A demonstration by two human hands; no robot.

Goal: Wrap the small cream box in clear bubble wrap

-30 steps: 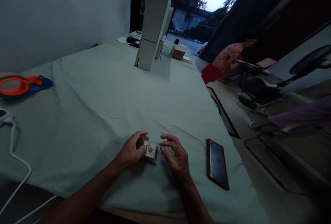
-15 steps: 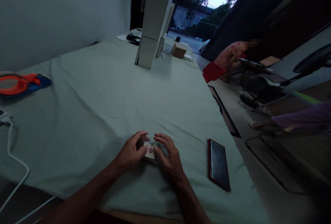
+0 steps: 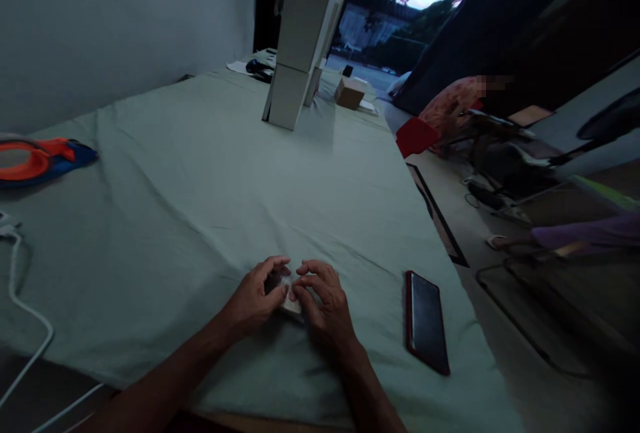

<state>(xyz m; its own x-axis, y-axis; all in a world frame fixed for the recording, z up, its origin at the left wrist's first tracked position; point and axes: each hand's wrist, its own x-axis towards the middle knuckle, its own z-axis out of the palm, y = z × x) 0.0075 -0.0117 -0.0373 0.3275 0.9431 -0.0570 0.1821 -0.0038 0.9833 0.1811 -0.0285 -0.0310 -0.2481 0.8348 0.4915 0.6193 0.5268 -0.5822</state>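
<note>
A small pale packet with a pinkish-red mark [image 3: 292, 304] lies on the cloth near the table's front edge, mostly hidden by fingers. My left hand [image 3: 260, 293] curls around its left side, thumb pressed on top and fingers bent over the far side. From the right, my right hand [image 3: 325, 303] has its thumb and index finger brought together at the packet's top, while the other fingers arch above. Whether a thin wrapping is pinched there is too dark to tell.
A phone in a red case [image 3: 428, 323] lies right of my hands. Tall white boxes [image 3: 300, 40] and a small brown box [image 3: 349, 93] stand farther back. An orange and blue object [image 3: 45, 161] and a white cable [image 3: 25, 306] are at left. A person [image 3: 450, 110] is beyond the table.
My right index finger has come down to meet the thumb over the packet, covering more of its printed mark. The left hand has barely moved. The view has shifted slightly.
</note>
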